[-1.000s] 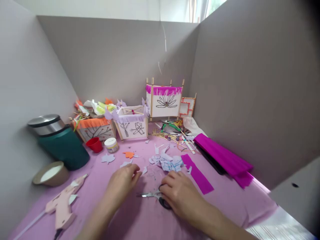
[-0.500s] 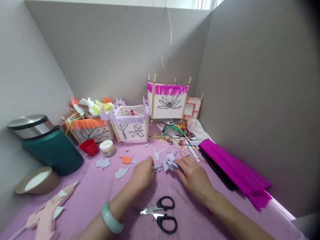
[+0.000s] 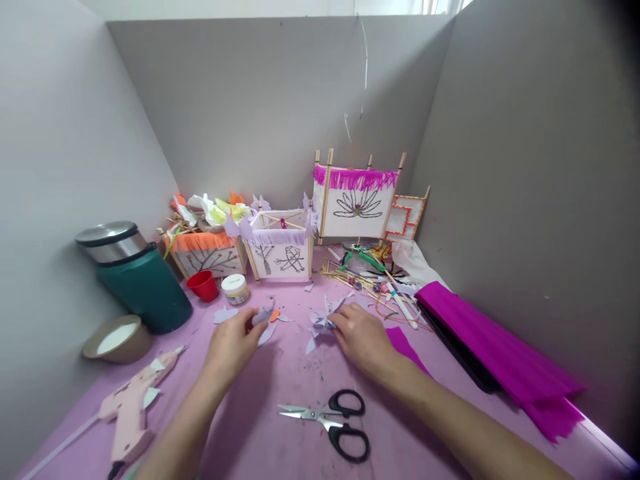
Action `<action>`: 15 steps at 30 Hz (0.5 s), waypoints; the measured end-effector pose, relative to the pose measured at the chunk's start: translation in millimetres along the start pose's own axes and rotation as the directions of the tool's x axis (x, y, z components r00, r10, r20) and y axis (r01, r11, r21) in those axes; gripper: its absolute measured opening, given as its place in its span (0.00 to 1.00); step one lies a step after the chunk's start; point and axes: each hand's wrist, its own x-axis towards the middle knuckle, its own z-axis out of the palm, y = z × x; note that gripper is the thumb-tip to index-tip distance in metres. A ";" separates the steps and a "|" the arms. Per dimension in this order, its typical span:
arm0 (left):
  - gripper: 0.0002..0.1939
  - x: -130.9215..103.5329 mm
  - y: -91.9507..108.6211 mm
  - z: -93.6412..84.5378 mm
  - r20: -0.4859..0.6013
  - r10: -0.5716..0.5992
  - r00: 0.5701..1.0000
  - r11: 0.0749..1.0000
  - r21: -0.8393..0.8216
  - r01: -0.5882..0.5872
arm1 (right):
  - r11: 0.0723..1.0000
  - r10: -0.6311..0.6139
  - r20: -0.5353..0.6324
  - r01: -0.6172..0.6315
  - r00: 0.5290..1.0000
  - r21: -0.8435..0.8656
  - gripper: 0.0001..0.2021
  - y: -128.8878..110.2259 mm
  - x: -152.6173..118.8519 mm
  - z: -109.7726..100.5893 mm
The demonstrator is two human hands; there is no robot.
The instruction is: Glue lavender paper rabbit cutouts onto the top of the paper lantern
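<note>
My left hand [image 3: 231, 341] pinches a lavender scrap [image 3: 262, 316] at its fingertips — mid-frame, my right hand [image 3: 364, 337] grips crumpled lavender paper [image 3: 323, 324] poking out leftward.

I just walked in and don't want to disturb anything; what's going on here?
A person's left hand pinches a lilac paper piece, while the right hand holds a bunch of lilac scraps. The scissors lie partly open in front of them, untouched. A pink glue gun rests at the left, and decorated paper boxes stand behind.
</note>
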 end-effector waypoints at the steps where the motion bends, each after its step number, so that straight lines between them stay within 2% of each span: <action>1: 0.13 -1.5 -5.1 -4.0 -0.025 -0.029 0.999 0.999 0.013 0.030 | 0.999 -0.023 -0.018 0.023 1.000 0.024 0.06 -4.2 -0.5 -1.2; 3: 0.17 -2.4 -16.0 -8.3 -0.038 -0.085 0.996 0.996 0.038 0.086 | 0.979 -0.193 -0.006 0.193 0.981 0.073 0.05 -16.6 -1.6 1.8; 4: 0.18 -2.1 -21.5 -8.7 -0.031 -0.102 0.994 0.993 0.057 0.103 | 0.952 -0.295 0.016 0.293 0.955 0.091 0.04 -21.8 -0.8 5.1; 5: 0.19 -1.6 -26.7 -8.4 -0.021 -0.114 0.993 0.990 0.085 0.116 | 0.934 -0.347 0.031 0.343 0.937 0.097 0.03 -24.4 1.6 8.7; 6: 0.20 -1.1 -31.4 -7.7 -0.009 -0.125 0.992 0.985 0.119 0.125 | 0.942 -0.328 0.043 0.323 0.944 0.091 0.04 -23.9 5.4 11.7; 8: 0.21 -0.7 -38.2 -6.0 0.007 -0.151 0.989 0.970 0.195 0.146 | 0.992 -0.118 0.029 0.117 0.993 0.044 0.05 -16.1 15.5 13.6; 10: 0.21 -1.2 -41.4 -5.0 0.008 -0.174 0.985 0.953 0.253 0.167 | 1.000 0.009 -0.014 -0.009 1.000 0.021 0.07 -7.6 24.4 11.2; 11: 0.21 -1.7 -41.7 -4.6 0.008 -0.179 0.984 0.948 0.270 0.171 | 0.999 0.032 -0.032 -0.032 0.999 0.024 0.06 -6.3 27.0 9.9; 12: 0.21 -2.3 -41.4 -4.2 0.009 -0.181 0.983 0.944 0.283 0.171 | 0.999 0.005 -0.032 -0.004 0.999 0.038 0.06 -7.3 28.3 9.4; 15: 0.21 -4.7 -38.8 -2.3 0.051 -0.210 0.976 0.937 0.296 0.186 | 0.967 -0.242 0.054 0.237 0.969 0.091 0.04 -16.4 29.3 13.6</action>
